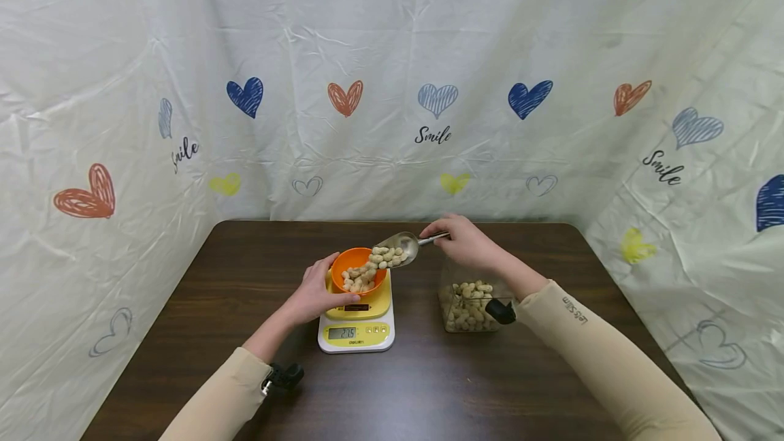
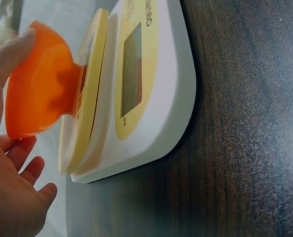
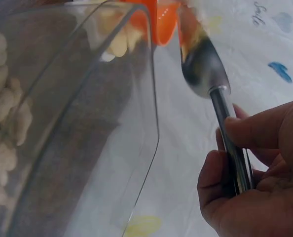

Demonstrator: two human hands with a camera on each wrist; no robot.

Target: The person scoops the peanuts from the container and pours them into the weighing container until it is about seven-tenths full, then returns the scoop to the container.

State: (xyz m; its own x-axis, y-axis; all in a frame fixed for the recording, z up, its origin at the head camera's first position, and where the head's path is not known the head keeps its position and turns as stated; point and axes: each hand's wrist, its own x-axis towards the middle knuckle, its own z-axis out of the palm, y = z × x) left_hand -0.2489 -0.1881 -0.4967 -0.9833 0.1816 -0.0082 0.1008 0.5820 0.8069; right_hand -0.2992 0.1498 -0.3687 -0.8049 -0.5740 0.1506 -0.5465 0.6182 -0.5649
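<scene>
My right hand (image 1: 461, 239) grips the handle of a metal scoop (image 3: 204, 69) filled with peanuts in their shells. The scoop's mouth tilts over the rim of an orange bowl (image 1: 349, 258), with peanuts (image 1: 376, 258) at its lip and more inside the bowl. The bowl stands on the yellow plate of a white kitchen scale (image 1: 387, 343), whose display is lit with digits. My left hand (image 1: 314, 293) holds the bowl by its side, thumb near the front rim and fingers at the far side. In the left wrist view the bowl's orange wall (image 2: 43, 89) shows between thumb and fingers.
A clear square container (image 1: 445, 298) with peanuts stands to the right of the scale, beneath my right forearm. Its rim lies close to the right hand in the right wrist view. The dark wooden table (image 1: 245, 250) ends at a white curtain (image 1: 367, 39) printed with hearts.
</scene>
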